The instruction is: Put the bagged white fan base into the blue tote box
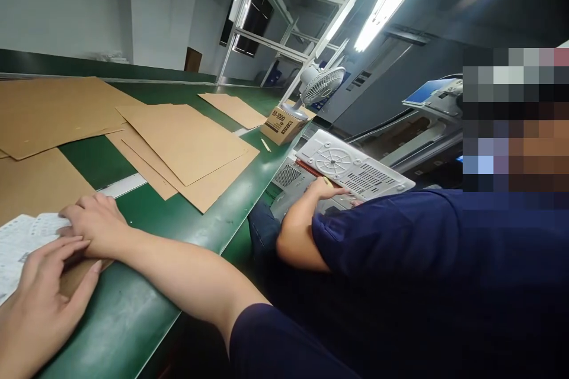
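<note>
Both hands lie flat at the lower left of the view, on a white printed sheet [20, 249] that rests on a brown cardboard piece [38, 186]. Left hand [38, 302] lies open, fingers spread and pointing toward the far side, palm pressing sheet and board together. Right hand [95, 225] crosses in from the right, fingers loosely curled, knuckles up, fingertips on the sheet's near edge. Neither grips anything; both press down.

Print on the sheet too small to read. Its left part runs out of frame.

Judgement on technique: with the sheet being smoothed onto the board, keep the left palm as the anchor and let the right fingertips do the aligning along the edge; sliding both at once would likely skew the sheet.

Outward: a green conveyor surface [146, 213] carries more flat cardboard sheets [186, 142], loosely overlapped, well apart from the hands. Further down, a small carton marked M-1000 [282, 124] with a white desk fan [320, 86] just behind it.

To the right, a co-worker in a dark blue sleeve [391, 231] holds a white vented plastic panel [355, 172], one hand [326, 188] at its lower edge.
</note>
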`<state>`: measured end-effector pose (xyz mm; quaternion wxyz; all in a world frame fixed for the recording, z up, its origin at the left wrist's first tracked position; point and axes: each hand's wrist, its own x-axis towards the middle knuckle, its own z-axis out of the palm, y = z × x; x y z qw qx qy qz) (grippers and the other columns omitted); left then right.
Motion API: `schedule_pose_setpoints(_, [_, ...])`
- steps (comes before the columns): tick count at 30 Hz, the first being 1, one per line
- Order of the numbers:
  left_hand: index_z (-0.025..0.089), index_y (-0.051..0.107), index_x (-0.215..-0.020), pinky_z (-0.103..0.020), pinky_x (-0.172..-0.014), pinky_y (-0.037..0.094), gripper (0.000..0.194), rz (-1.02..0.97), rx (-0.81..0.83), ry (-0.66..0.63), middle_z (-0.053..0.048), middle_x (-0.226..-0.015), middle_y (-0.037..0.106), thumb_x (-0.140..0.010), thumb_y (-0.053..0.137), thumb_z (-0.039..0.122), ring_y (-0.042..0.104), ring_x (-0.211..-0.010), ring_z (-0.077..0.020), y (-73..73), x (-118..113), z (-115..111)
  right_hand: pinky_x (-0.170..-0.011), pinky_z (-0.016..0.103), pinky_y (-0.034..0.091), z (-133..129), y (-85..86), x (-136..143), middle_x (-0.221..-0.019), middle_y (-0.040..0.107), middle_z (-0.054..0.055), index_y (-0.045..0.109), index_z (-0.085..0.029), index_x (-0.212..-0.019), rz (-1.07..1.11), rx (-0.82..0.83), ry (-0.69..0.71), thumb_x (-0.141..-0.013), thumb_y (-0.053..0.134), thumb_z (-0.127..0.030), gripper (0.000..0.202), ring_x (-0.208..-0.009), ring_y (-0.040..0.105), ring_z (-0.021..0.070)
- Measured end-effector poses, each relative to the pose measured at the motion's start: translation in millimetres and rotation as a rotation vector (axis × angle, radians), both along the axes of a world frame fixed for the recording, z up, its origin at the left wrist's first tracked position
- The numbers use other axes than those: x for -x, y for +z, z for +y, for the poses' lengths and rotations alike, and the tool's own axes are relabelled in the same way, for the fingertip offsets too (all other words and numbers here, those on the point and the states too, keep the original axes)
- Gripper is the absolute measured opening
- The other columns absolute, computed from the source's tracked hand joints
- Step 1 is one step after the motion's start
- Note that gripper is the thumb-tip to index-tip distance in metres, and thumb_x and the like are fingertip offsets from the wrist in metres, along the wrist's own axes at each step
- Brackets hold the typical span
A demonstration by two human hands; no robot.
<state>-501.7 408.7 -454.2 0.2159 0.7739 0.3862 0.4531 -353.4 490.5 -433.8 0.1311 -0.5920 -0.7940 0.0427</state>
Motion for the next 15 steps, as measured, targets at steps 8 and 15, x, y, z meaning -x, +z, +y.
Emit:
schedule_pose_setpoints(8, [0.071,0.047,-0.154,-0.074,-0.131,0.038,0.065,-0.003,-0.015,-0.022,0.025,-0.152,0.054,-0.093,0.068,0.064,0.054,-0.139,-0.0412,-2.1,-0.9,2.3,-0.112,0.036,0.043,2.7,-1.6,-3.1,-0.142,0.060,-0.001,0.062,-0.029,-0.146,0.057,-0.020,0.034,-0.112,0.062,-0.055,0.043,-0.130,0.051,0.0223])
schedule_pose_setpoints(15, [0.028,0.066,-0.141,-0.067,-0.120,0.049,0.052,0.071,-0.213,0.028,-0.011,-0.130,0.070,-0.096,0.071,0.052,0.063,-0.131,-0.0432,-5.4,5.3,3.5,-0.111,0.035,0.050,-11.0,3.2,1.3,-0.128,0.066,0.004,0.068,-0.025,-0.140,0.210,-0.226,0.030,-0.107,0.073,-0.041,0.036,-0.126,0.058,0.0249])
